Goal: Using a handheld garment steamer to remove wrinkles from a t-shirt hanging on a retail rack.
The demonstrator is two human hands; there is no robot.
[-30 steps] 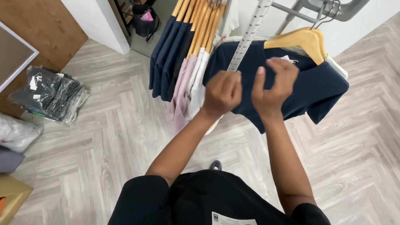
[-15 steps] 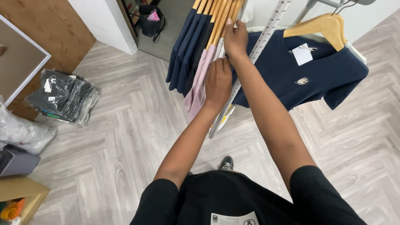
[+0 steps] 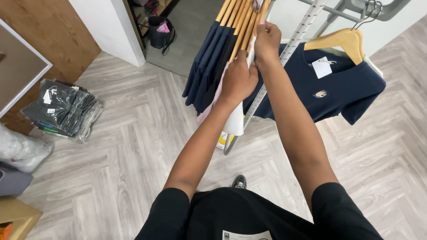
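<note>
Left hand (image 3: 238,80) and right hand (image 3: 267,41) both pinch a white garment (image 3: 236,120) on a wooden hanger (image 3: 252,23), beside navy shirts (image 3: 208,67) left of the rack pole (image 3: 278,65).

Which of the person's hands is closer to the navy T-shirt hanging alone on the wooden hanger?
The right hand. It is up at the row of hangers, just left of that navy T-shirt. The left hand is lower and farther left.

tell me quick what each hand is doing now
left hand: closed on a white garment among the hangers
right hand: gripping the hangers' upper ends
</note>
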